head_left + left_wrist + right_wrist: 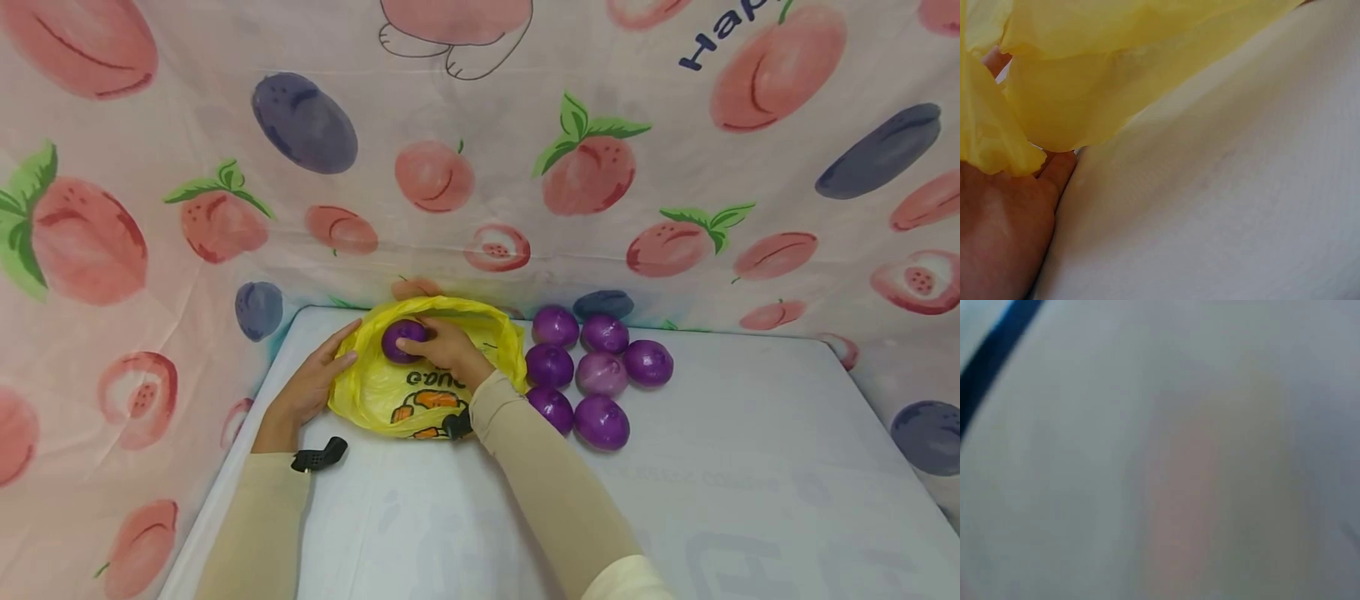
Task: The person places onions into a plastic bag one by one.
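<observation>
A yellow plastic bag (369, 392) with printed lettering lies with its mouth spread wide on the white table. My left hand (311, 383) pinches the bag's left rim between thumb and fingers; in the left wrist view, yellow film (1079, 94) covers part of that hand (1004, 231). Inside the bag's mouth, my right hand (450, 346) grips a shiny purple round fruit (399, 342), its thumb across the front. Several similar purple fruits (602, 422) sit grouped just right of the bag, one of them a paler purple (602, 373). The right wrist view is too blurred to show the hand.
The white table (750, 467) meets a fruit-printed cloth wall (510, 183) behind the bag and another at the left. Black wrist cameras are on both wrists, the left one (321, 456) beside the bag's front left.
</observation>
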`<state>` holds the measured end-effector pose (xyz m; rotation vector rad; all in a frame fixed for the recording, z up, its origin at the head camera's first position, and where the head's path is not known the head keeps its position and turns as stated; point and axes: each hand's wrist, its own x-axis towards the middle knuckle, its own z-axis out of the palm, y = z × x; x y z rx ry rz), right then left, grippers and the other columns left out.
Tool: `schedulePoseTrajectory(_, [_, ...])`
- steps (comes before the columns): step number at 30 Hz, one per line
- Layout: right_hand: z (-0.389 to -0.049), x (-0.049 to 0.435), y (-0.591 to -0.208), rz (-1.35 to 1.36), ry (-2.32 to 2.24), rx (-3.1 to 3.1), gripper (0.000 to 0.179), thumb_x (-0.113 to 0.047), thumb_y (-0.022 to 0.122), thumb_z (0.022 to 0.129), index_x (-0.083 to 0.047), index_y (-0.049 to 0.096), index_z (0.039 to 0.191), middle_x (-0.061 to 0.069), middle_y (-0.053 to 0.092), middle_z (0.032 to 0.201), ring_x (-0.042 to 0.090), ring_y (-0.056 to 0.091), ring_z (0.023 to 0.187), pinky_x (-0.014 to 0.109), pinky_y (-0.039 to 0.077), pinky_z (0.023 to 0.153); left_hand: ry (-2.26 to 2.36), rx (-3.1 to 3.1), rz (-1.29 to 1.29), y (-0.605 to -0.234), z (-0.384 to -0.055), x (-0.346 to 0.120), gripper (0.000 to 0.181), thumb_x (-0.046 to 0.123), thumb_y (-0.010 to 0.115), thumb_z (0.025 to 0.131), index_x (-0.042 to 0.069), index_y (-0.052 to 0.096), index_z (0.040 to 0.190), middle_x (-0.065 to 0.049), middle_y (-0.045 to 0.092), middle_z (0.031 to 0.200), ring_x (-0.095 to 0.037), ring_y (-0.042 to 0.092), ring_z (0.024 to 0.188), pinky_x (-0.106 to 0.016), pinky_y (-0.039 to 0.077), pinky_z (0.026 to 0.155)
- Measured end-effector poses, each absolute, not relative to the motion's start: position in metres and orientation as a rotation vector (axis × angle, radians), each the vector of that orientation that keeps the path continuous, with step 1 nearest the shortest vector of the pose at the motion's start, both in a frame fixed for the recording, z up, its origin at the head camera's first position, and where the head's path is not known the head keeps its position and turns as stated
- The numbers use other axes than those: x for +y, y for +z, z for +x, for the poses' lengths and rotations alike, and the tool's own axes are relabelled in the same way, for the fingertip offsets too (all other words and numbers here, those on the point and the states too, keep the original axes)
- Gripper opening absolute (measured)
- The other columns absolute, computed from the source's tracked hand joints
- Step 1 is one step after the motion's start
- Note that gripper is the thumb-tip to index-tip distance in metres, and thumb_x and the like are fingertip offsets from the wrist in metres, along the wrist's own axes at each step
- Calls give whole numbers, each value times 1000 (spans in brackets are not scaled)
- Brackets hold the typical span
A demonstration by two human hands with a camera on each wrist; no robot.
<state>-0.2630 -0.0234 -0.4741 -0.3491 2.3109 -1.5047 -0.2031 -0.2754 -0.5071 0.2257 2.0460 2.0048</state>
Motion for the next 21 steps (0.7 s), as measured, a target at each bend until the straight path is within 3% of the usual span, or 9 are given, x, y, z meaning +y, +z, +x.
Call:
schedulePoseTrajectory(4, [-262,-19,-471,-417,-1511,2311,73,-37,78,90,-35,45,155,-1,40,163,26,46,141,42,38,119,2018,2029,234,-508,-203,-273,61,29,52,108,30,26,163,-3,14,172,-25,19,156,-10,40,107])
schedulePoseTrajectory(14, [-244,-1,-438,-442,-1300,2355,77,-45,73,93,-33,36,159,8,38,164,31,36,150,49,31,123,2004,2049,234,-507,-203,-275,61,29,52,108,31,26,163,-3,14,172,-23,20,155,-8,39,107])
schedulePoseTrajectory(21, [-233,18,-416,-426,-1356,2163,78,-45,72,94,-31,34,160,6,36,165,31,38,149,52,46,112,2005,2028,239,-506,-202,-275,61,28,51,109,30,25,164,-3,11,173,-25,16,156,-8,39,106])
